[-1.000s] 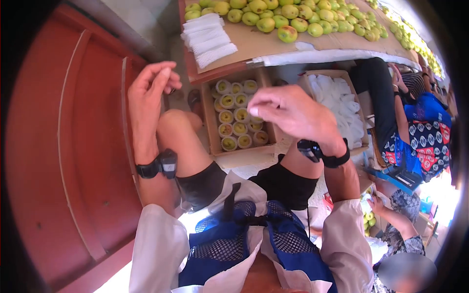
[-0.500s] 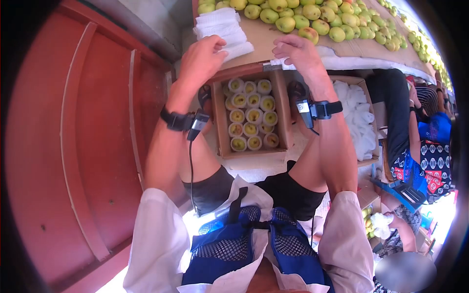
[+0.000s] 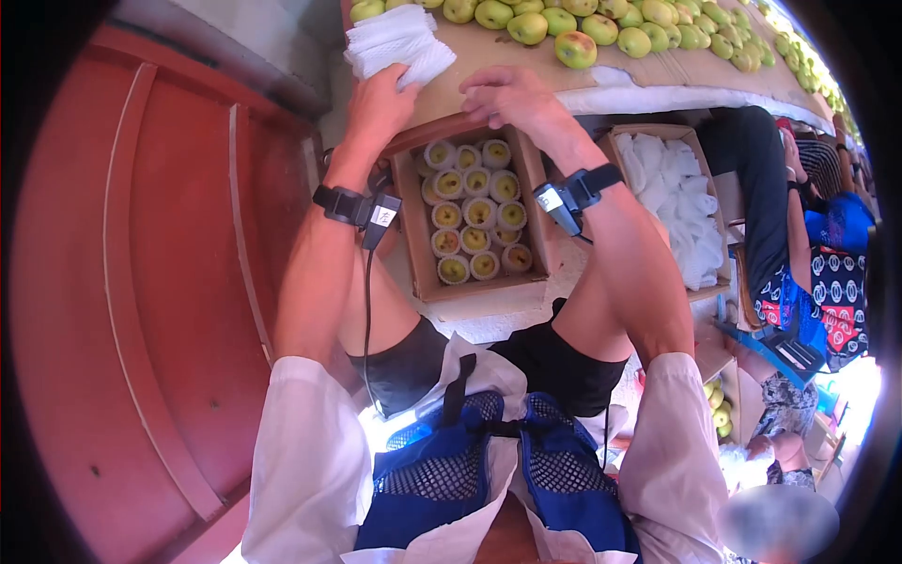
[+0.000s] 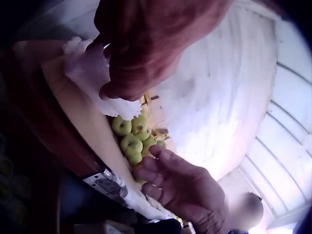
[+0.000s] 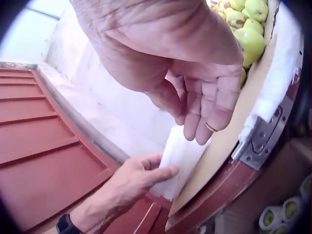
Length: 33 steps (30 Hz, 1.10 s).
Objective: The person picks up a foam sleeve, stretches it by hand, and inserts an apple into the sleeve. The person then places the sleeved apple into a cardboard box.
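Observation:
My left hand (image 3: 381, 105) is at the near edge of a stack of white foam net sleeves (image 3: 398, 39) on the table corner. In the right wrist view the left hand (image 5: 127, 181) pinches the sleeves (image 5: 184, 150), thumb on top. The left wrist view also shows white netting (image 4: 87, 73) between its thumb and fingers. Just right of the stack, my right hand (image 3: 519, 101) hangs over the table edge, fingers loosely bent and holding nothing; it appears open in the left wrist view (image 4: 187, 192) too.
Green apples (image 3: 634, 40) cover the table's back. Below stands a cardboard box of sleeved apples (image 3: 478, 212); right of it, a box of loose white sleeves (image 3: 669, 193). A red panel (image 3: 178, 282) is at left, other people at far right.
My left hand has risen from beside the red panel to the sleeve stack and now pinches it. My right hand has gone up to the table edge, then left towards the stack.

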Each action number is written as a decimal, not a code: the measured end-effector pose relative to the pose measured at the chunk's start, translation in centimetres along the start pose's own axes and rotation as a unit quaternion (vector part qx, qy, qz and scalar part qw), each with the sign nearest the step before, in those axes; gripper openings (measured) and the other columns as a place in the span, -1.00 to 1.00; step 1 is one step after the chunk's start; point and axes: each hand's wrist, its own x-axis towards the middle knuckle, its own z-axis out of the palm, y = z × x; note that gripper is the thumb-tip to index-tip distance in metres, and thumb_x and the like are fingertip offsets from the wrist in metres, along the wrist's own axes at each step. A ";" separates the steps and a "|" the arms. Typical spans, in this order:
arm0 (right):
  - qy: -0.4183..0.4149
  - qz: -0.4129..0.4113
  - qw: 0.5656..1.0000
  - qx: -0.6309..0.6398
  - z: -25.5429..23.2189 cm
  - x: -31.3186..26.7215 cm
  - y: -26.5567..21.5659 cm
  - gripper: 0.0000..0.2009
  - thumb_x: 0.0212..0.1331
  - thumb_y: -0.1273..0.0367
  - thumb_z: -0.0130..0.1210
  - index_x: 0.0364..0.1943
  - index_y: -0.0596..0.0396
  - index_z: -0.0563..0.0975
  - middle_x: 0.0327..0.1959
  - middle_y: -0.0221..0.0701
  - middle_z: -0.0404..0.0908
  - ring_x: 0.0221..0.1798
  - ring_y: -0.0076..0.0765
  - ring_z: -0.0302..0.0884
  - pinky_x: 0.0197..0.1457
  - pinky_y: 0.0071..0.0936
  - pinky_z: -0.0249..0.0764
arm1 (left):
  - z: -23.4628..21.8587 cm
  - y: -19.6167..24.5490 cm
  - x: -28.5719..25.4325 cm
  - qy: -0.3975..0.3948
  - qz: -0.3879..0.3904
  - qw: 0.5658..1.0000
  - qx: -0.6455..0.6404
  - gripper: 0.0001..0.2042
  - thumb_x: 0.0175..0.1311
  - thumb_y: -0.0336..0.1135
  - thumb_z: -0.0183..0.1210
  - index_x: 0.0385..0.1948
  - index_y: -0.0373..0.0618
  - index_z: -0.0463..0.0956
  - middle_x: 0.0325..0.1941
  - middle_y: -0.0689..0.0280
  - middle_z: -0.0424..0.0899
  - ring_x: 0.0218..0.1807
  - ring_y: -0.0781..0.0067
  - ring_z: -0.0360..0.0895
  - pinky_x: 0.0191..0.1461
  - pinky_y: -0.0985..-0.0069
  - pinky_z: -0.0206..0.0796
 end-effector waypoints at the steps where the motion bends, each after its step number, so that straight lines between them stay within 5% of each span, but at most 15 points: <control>1: -0.009 0.001 1.000 0.012 0.4 0.3 0.1 -0.70 0.32 0.28 0.17 0.03 0.15 0.61 -0.15 -0.32 0.74 -0.13 -0.43 0.68 -0.14 -0.53 0.51 | 0.1 -0.2 0.1 0.007 0.011 1.000 -0.008 -0.63 0.32 -0.19 0.18 0.10 -0.14 0.59 -0.04 -0.03 0.71 0.01 -0.13 0.64 0.08 0.16 0.45; 3: -0.021 -0.002 0.998 0.053 1.3 0.9 -0.2 -0.62 0.30 0.24 0.22 0.10 0.18 0.56 -0.14 -0.32 0.71 -0.12 -0.43 0.68 -0.14 -0.52 0.52 | -0.1 -0.5 0.2 0.025 0.034 0.999 -0.023 -0.62 0.31 -0.18 0.18 0.09 -0.14 0.59 -0.12 -0.05 0.73 -0.08 -0.08 0.68 0.01 0.23 0.46; 6: 0.084 0.017 0.990 0.114 3.5 1.8 -0.2 -0.59 0.29 0.20 0.25 0.09 0.18 0.54 -0.13 -0.34 0.69 -0.12 -0.42 0.67 -0.12 -0.48 0.52 | -0.2 -0.3 0.1 0.014 0.016 0.997 -0.071 -0.65 0.34 -0.20 0.18 0.06 -0.17 0.60 -0.22 0.07 0.74 -0.21 0.26 0.67 -0.06 0.36 0.45; 9: 0.068 -0.008 0.981 0.180 4.0 2.3 -0.5 -0.65 0.32 0.30 0.19 0.06 0.28 0.50 -0.20 -0.27 0.70 -0.16 -0.32 0.72 -0.30 -0.44 0.55 | -0.2 -0.3 0.3 -0.030 0.004 0.988 -0.152 -0.68 0.38 -0.23 0.17 0.03 -0.22 0.62 -0.29 0.26 0.72 -0.26 0.56 0.54 -0.11 0.48 0.42; 12: 0.079 -0.004 0.975 0.207 4.4 3.1 -0.3 -0.71 0.35 0.32 0.15 0.01 0.24 0.51 -0.19 -0.25 0.71 -0.18 -0.32 0.72 -0.32 -0.47 0.53 | -0.2 -0.6 0.5 -0.062 -0.013 0.978 -0.201 -0.70 0.42 -0.25 0.14 0.00 -0.28 0.63 -0.29 0.38 0.68 -0.24 0.65 0.47 -0.12 0.52 0.39; 15: 0.085 -0.010 0.974 0.211 4.6 3.7 0.3 -0.75 0.36 0.36 0.10 -0.01 0.24 0.51 -0.21 -0.23 0.71 -0.23 -0.32 0.71 -0.39 -0.52 0.43 | -0.5 -1.2 0.4 -0.040 -0.003 0.966 -0.255 -0.65 0.40 -0.19 0.15 0.05 -0.27 0.60 -0.27 0.25 0.72 -0.23 0.56 0.54 -0.09 0.43 0.41; 18: 0.059 0.045 0.973 0.217 3.5 3.4 0.7 -0.74 0.37 0.32 0.09 0.01 0.18 0.49 -0.08 -0.28 0.68 -0.07 -0.34 0.67 -0.31 -0.53 0.39 | 0.6 -1.9 1.1 0.005 -0.027 0.949 -0.316 -0.65 0.40 -0.19 0.14 0.01 -0.31 0.60 -0.25 0.18 0.73 -0.21 0.50 0.58 -0.06 0.42 0.42; 24: 0.065 0.033 0.970 0.234 3.6 3.0 0.8 -0.73 0.35 0.38 0.05 0.06 0.21 0.45 0.00 -0.21 0.63 -0.05 -0.28 0.66 -0.36 -0.55 0.35 | 1.1 -3.3 1.9 0.037 -0.046 0.969 -0.239 -0.68 0.38 -0.23 0.16 -0.01 -0.30 0.61 -0.20 0.08 0.75 -0.19 0.36 0.63 -0.04 0.38 0.43; 27: 0.044 0.029 0.960 0.274 3.5 4.1 2.4 -0.71 0.29 0.36 0.05 0.01 0.27 0.48 -0.12 -0.13 0.65 -0.19 -0.24 0.66 -0.39 -0.48 0.36 | 0.8 -4.3 2.5 0.052 -0.087 0.964 -0.246 -0.69 0.44 -0.27 0.15 0.03 -0.32 0.62 -0.10 0.33 0.73 -0.13 0.60 0.56 0.00 0.54 0.39; 33: 0.050 0.076 0.953 0.288 3.7 4.2 2.5 -0.72 0.40 0.40 0.00 0.08 0.30 0.44 0.01 -0.13 0.61 0.00 -0.16 0.65 -0.23 -0.39 0.53 | -2.3 -3.3 1.8 0.110 -0.108 0.918 -0.366 -0.71 0.44 -0.29 0.14 0.02 -0.32 0.62 -0.12 0.35 0.72 -0.13 0.60 0.58 -0.01 0.59 0.39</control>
